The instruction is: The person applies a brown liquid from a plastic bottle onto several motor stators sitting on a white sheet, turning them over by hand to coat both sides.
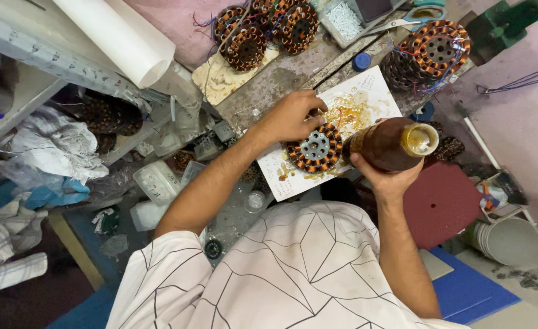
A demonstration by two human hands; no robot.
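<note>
Copper-orange coil point(316, 149), brown bottle point(386, 145)

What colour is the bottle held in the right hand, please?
Dark brown, with an amber-stained neck; the bottle shows best in the head view.

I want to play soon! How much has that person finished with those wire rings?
Stained paper suggests earlier pouring. The left hand steadies one wound ring; the right hand tilts a brown bottle. Ring stacks wait; whether they're done, I can't tell.
</note>
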